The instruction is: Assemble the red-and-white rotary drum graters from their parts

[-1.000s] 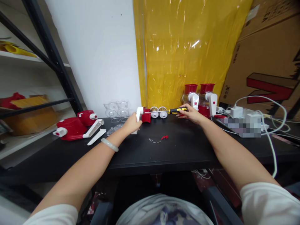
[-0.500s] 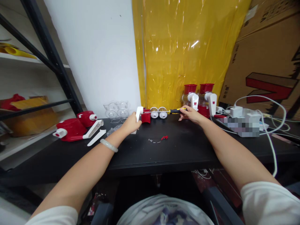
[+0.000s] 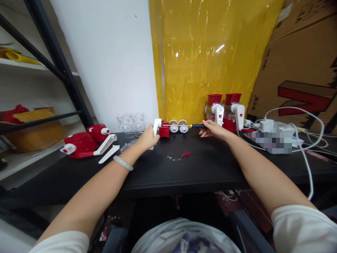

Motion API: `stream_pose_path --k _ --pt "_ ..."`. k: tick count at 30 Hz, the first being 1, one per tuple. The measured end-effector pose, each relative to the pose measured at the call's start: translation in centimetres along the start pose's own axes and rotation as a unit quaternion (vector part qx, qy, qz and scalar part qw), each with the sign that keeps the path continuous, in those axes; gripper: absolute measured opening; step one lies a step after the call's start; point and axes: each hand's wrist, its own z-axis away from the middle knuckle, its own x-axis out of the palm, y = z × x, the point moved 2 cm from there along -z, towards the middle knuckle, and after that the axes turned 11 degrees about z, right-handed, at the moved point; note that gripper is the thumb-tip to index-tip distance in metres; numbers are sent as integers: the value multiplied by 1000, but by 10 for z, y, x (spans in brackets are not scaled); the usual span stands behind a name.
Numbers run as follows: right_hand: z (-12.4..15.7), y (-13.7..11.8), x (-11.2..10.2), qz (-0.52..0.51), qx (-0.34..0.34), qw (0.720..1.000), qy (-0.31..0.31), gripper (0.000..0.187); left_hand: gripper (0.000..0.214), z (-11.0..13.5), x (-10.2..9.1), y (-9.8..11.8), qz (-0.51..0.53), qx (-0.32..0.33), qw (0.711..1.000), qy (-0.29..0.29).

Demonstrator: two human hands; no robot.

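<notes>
My left hand [image 3: 147,138] is closed around a small red-and-white plastic part [image 3: 161,129] at the back of the black table [image 3: 205,168]. My right hand [image 3: 212,128] grips the black-and-yellow handle of a screwdriver [image 3: 184,125]. Its thin shaft lies level and its tip reaches the red part. Behind the shaft stand two small clear rollers [image 3: 178,127]. Several tiny screws [image 3: 174,159] and a small red clip [image 3: 185,154] lie on the table in front of my hands.
Two red-and-white grinders [image 3: 225,109] stand at the back right by a yellow plastic sheet. Red housings [image 3: 82,144] and white handles [image 3: 108,154] lie at left, clear cups [image 3: 131,125] behind. Chargers and white cables [image 3: 295,135] sprawl at right. A black shelf frame [image 3: 58,63] rises at left.
My right hand has turned on the screwdriver handle, so less of the yellow grip shows. The left hand and the red part have stayed in place.
</notes>
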Motion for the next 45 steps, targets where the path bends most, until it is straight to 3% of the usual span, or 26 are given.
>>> stream_pose_path --k 6,15,24,33,45 --pt "0 -1 0 -61 -84 994 19 58 31 -2 4 -2 77 -42 996 -14" --pt "-1 -5 -8 16 -131 991 21 39 33 -1 4 -1 91 -36 995 -18" --pt "-1 -4 -8 8 -95 995 12 29 31 1 0 2 77 -27 997 -6" --pt "-3 -4 -9 3 -122 993 -4 43 30 2 1 3 59 -23 998 -19" --pt "-3 1 -4 52 -52 997 -18 46 27 0 0 1 51 -2 999 4"
